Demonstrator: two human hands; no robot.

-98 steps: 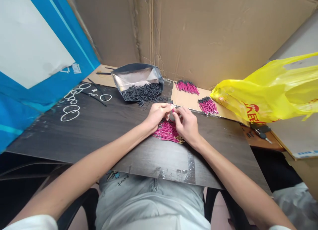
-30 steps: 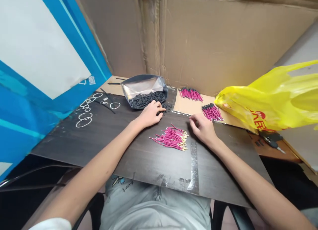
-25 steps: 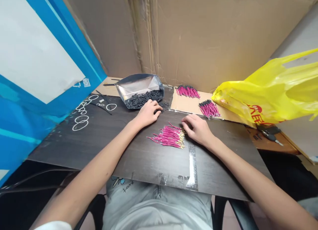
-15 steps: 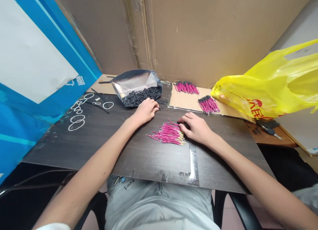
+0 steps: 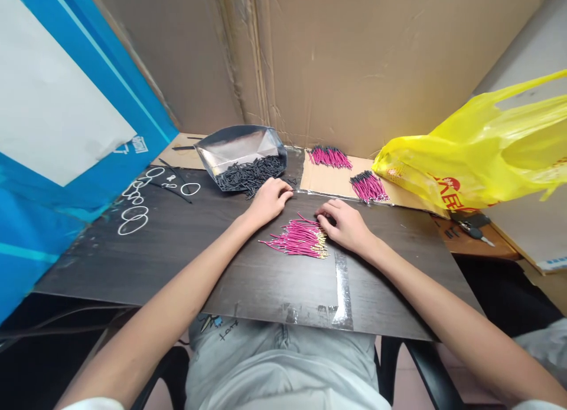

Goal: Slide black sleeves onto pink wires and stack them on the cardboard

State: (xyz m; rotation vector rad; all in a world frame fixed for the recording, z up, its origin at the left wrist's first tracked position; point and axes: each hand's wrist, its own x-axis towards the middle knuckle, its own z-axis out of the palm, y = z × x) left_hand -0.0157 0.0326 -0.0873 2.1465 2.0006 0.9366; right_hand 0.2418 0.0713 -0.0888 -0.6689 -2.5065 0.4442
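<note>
A loose pile of short pink wires (image 5: pixel 297 242) with gold tips lies in the middle of the dark board (image 5: pixel 186 256). My right hand (image 5: pixel 346 224) rests at the pile's right end, fingers curled down onto the wires. My left hand (image 5: pixel 269 198) lies knuckles up just in front of the scattered short black tubes (image 5: pixel 250 175), its fingertips bent onto the board near a few stray tubes. What its fingertips pinch, if anything, is hidden.
A silver foil bag (image 5: pixel 239 150) spills the black tubes at the back. Two bundles of finished pink wires (image 5: pixel 329 157) (image 5: pixel 368 186) lie on a cardboard sheet. White rubber rings (image 5: pixel 132 204) sit at the left, a yellow plastic bag (image 5: pixel 478 156) and keys (image 5: pixel 472 231) at the right. Cardboard walls enclose the back.
Both hands parted from working together over the pile. The left went to the black tubes, the right reached out right and came back to the pile's right end.
</note>
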